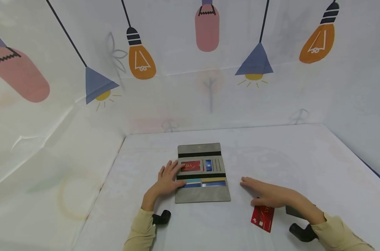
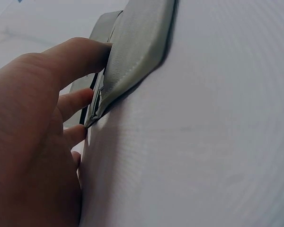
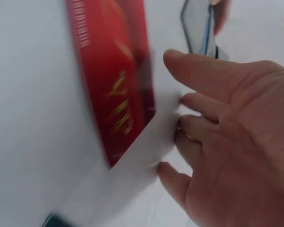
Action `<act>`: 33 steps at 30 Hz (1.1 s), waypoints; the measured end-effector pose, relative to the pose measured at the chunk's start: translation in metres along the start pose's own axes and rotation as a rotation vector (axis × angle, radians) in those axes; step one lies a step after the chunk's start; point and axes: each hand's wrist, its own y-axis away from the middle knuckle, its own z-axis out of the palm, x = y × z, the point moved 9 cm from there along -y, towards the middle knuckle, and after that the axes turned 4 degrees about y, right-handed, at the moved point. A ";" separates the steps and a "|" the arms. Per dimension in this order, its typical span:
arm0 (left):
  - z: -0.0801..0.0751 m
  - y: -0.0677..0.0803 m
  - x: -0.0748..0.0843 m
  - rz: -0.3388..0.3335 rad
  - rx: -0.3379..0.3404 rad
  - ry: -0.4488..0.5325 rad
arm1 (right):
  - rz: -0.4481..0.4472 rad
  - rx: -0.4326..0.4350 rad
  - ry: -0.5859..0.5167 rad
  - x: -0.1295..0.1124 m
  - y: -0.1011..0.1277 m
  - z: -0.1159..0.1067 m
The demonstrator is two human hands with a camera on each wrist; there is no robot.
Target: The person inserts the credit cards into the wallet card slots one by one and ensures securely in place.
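A grey wallet [image 1: 202,196] lies unfolded on the white table, with a red VIP card [image 1: 191,166], a small blue card [image 1: 209,165] and other cards in its slots. My left hand [image 1: 166,182] rests on the wallet's left edge, fingers spread and thumb over the lower part; the left wrist view shows the thumb [image 2: 80,54] against the grey cover [image 2: 137,42]. To the right, my right hand [image 1: 268,192] hovers with straight fingers and holds nothing. Below its thumb lies a loose red VIP card [image 1: 263,219], partly covered by the hand in the head view.
Beneath the right wrist, a dark flat thing [image 1: 294,212] lies partly hidden on the table [image 1: 209,223]. Black wrist mounts [image 1: 303,233] stick out by both sleeves. White sheets printed with lamps and bulbs [image 1: 142,62] stand behind and at the sides.
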 end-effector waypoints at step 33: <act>-0.001 0.002 0.001 -0.016 0.009 -0.013 | -0.015 0.086 0.050 0.020 0.056 0.007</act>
